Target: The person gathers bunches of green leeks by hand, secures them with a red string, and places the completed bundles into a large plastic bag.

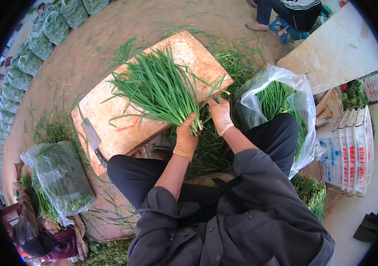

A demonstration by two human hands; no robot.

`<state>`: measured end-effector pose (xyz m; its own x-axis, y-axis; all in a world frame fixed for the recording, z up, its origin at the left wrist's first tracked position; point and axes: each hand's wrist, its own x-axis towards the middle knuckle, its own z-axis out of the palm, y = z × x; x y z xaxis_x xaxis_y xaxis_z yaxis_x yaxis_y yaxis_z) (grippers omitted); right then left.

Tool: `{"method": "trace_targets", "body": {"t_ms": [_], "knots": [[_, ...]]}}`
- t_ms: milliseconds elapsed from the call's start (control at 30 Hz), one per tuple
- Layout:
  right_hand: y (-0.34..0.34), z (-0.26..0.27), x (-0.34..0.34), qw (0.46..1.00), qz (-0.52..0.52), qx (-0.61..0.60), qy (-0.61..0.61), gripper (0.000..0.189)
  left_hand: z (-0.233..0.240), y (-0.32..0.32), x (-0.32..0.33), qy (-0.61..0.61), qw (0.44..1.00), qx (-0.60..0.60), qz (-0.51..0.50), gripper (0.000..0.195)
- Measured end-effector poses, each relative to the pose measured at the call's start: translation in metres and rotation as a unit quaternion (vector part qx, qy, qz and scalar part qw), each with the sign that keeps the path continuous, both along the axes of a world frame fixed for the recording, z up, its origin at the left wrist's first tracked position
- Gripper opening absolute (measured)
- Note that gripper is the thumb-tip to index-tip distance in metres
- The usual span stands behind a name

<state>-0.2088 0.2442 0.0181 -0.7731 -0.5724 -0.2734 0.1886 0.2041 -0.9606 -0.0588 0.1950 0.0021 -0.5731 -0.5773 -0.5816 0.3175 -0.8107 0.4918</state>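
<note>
My left hand (187,138), in a thin rubber glove, grips the white stem ends of a bunch of green garlic chives (159,86). The leaves fan out over a stained board (205,63) in front of my knees. Close by on the right, my gloved right hand (219,113) is at the board's near edge, its fingertips against a few loose leaves; whether it pinches them I cannot tell. A cleaver (92,138) with a dark riveted handle lies on the board's left end. Near the cleaver lies a thin red strip (127,126).
An open clear plastic bag of chives (275,99) stands by my right knee, a filled bag (66,176) at left. Stacked white plastic crates (348,153) are at right. Loose leaves litter the floor. A seated person (285,16) is at top right; filled bags (56,26) line the upper left.
</note>
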Motion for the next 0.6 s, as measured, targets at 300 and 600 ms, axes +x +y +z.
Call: {"method": "trace_targets", "body": {"t_ms": [300, 600], "knots": [[0.049, 0.037, 0.037, 0.958, 0.036, -0.203, -0.199, 0.023, -0.001, 0.000, -0.011, 0.117, 0.991, 0.063, 0.012, 0.024], [0.057, -0.011, 0.033, 0.987, 0.148, -0.064, -0.024, 0.030, 0.001, -0.004, -0.009, 0.139, 0.987, 0.071, 0.049, 0.017]]}}
